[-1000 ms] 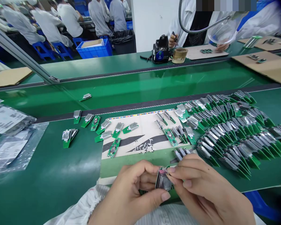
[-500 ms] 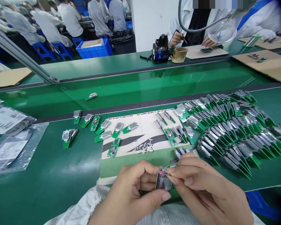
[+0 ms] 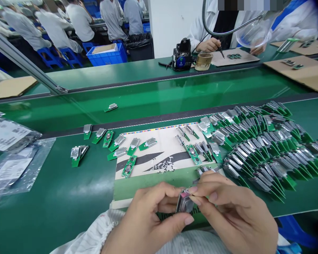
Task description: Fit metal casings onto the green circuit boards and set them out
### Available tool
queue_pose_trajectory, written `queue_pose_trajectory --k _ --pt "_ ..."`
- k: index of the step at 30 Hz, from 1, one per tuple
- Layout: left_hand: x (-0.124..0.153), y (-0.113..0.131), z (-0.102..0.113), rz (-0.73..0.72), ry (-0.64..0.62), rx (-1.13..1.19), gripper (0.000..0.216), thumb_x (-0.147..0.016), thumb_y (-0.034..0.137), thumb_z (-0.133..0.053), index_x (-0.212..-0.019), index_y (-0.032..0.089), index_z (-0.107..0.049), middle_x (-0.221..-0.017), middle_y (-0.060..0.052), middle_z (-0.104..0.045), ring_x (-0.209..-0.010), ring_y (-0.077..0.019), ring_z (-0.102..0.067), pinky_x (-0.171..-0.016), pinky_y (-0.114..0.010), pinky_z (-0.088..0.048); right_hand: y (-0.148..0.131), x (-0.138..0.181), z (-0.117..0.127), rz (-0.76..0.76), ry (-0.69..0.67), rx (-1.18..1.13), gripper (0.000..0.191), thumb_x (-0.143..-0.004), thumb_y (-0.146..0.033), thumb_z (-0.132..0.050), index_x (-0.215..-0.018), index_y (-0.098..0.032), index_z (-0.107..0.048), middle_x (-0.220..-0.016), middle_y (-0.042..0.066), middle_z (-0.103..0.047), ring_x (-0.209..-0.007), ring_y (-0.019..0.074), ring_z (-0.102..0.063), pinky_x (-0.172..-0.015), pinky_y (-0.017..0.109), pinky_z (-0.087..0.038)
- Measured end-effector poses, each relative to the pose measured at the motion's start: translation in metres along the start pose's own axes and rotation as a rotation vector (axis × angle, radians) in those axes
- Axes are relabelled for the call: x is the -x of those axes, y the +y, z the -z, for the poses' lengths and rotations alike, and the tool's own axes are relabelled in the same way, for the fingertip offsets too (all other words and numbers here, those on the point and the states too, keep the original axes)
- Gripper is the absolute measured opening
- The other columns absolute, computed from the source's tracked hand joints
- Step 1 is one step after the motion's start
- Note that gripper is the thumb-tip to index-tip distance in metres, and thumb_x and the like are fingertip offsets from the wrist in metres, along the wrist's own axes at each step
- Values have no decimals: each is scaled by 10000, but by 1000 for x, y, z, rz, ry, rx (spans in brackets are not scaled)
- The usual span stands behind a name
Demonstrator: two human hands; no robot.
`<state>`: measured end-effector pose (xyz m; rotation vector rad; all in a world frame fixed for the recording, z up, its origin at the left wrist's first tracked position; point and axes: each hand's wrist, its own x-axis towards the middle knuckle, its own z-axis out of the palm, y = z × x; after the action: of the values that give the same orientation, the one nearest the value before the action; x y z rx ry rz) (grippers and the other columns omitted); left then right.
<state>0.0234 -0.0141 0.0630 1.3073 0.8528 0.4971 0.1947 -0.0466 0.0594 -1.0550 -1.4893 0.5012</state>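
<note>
Low in the middle, my left hand (image 3: 151,215) grips a small circuit board (image 3: 184,204) with a shiny metal-cased part and a pink patch at its top edge. My right hand (image 3: 228,208) is closed in a pinch against that top edge; whatever lies between its fingertips is too small to make out. Just beyond the fingers, more boards (image 3: 205,170) are partly hidden by my right hand. A scatter of tiny metal pieces (image 3: 164,165) lies on the printed sheet (image 3: 137,187) under my hands, with several loose green boards (image 3: 129,166) around it.
Rows of stacked boards (image 3: 270,151) fill the right side. Plastic bags with labels (image 3: 13,165) lie at the left. Beyond the bench runs a green conveyor belt (image 3: 148,97) carrying one board (image 3: 112,106). Across it, a co-worker's hand (image 3: 212,45) holds a soldering iron.
The lone board on the belt has shifted slightly right. My hands stay almost in place, the right one turning a little. Across the belt, the co-worker's hands have moved over the pad.
</note>
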Motion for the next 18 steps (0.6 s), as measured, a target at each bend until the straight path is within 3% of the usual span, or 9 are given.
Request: queue_pose_trajectory --k 5,10,18 --pt "0 0 0 24 12 14 161 -803 256 -702 -900 204 -584 -804 -35 -725 -777 -206 -722 -714 -296 -594 0 5 -3 -36 11 -36 316 -796 45 -559 -936 -235 -513 -853 -43 -691 -806 107 -661 -858 243 -549" --pt "0 0 0 21 13 34 140 -810 238 -702 -905 208 -604 -895 -41 -732 -825 -198 -724 -748 -285 -594 0 9 1 -144 -21 -137 342 -816 -28 -628 -1041 -265 -530 -936 -11 -672 -921 159 -652 -763 248 -592" --pt "5 -3 2 18 22 -189 157 -833 324 -677 -962 239 -654 -912 -37 -716 -829 -200 -713 -695 -270 -600 -1 8 -2 -157 -5 -157 335 -819 13 -543 -1016 -258 -548 -852 -7 -655 -839 159 -649 -750 242 -590"
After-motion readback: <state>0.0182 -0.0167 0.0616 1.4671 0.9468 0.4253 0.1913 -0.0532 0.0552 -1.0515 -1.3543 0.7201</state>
